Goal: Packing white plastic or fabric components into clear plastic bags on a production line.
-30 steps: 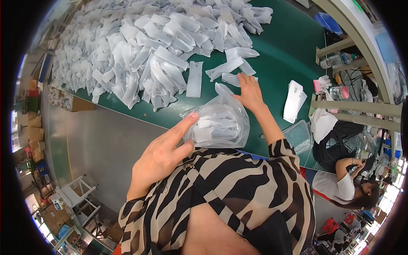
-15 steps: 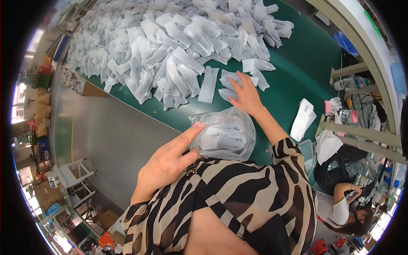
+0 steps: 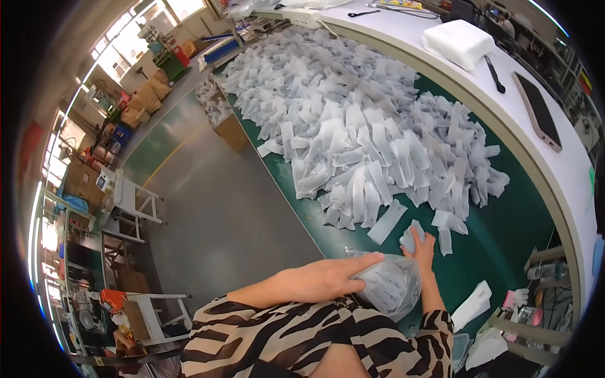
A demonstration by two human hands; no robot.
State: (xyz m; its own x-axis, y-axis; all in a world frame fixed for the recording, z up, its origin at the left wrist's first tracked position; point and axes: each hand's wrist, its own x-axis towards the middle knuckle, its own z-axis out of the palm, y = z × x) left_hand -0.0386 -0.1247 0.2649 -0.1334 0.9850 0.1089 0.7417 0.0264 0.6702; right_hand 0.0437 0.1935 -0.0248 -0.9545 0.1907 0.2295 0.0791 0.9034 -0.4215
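A clear plastic bag (image 3: 398,285) filled with white packets sits close to my body at the table's near edge. My left hand (image 3: 324,277) grips its left side, with fingers over the top and thumb lower down. Just beyond the bag, my right hand (image 3: 425,252) closes on a small white translucent packet (image 3: 413,234) at the tabletop. One flat packet (image 3: 387,222) lies to the left of that hand, and a couple of loose packets (image 3: 447,227) lie to its right. A large heap of similar packets (image 3: 353,120) spreads across the far table.
The green tabletop (image 3: 513,208) borders a raised white shelf (image 3: 504,88) bearing a phone (image 3: 537,110) and a white wrapped bundle (image 3: 459,43). A stack of white slips (image 3: 472,305) lies at right. On the floor beyond the left edge stands a cardboard box (image 3: 232,131).
The view has swung, showing more of the heap and shelf. My right hand's spread fingers have closed on a packet. My left hand has taken a fuller grip on the bag.
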